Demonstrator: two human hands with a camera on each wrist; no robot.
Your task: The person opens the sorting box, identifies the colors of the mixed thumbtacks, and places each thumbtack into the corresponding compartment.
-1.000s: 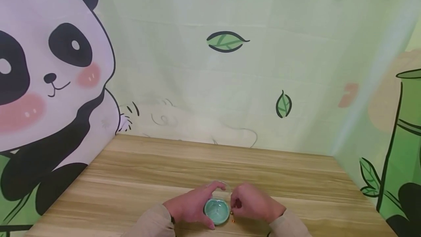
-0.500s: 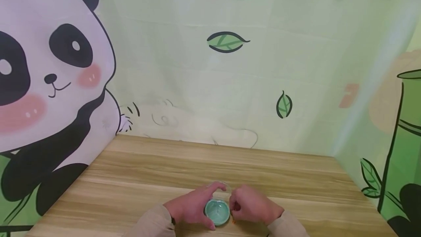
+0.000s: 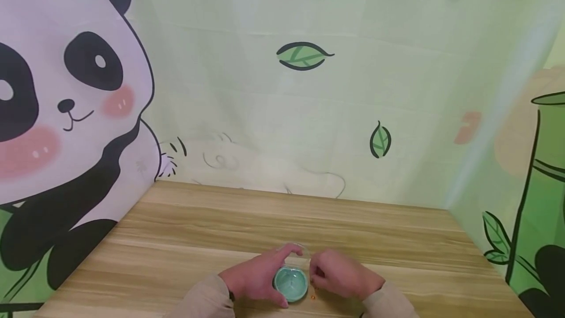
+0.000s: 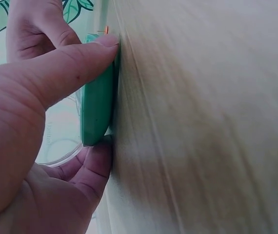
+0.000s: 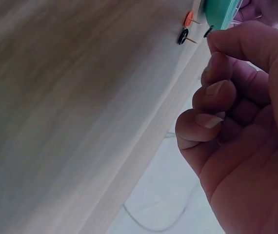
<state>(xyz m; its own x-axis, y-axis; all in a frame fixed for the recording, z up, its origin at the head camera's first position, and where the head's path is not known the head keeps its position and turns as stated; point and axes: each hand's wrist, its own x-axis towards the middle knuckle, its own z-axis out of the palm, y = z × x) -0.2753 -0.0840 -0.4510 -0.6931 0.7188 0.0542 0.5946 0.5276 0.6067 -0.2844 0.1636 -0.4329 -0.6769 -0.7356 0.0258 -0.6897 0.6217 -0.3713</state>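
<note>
A round teal box [image 3: 290, 284] with a raised clear lid [image 3: 296, 259] rests on the wooden table. My left hand [image 3: 260, 271] grips its side, thumb at the near edge and fingers round the far one. The green wall of the box [image 4: 97, 105] stands between thumb and fingers in the left wrist view. Close to its right, my right hand [image 3: 337, 274] has thumb and forefinger together, pinching a small dark thumbtack [image 5: 208, 31], mostly hidden. An orange thumbtack [image 5: 188, 19] and a black thumbtack [image 5: 183, 36] lie beside it, pins pointing sideways in that view.
The wooden table [image 3: 212, 215] stretches away to a printed cloth backdrop [image 3: 247, 112] with a panda and leaves. In the right wrist view, the table's near edge [image 5: 144, 141] runs below the right hand.
My right hand shifted slightly left toward the box, then back right. The small thumbtacks beside it are partly covered and uncovered. My left hand and the box have stayed in place.
</note>
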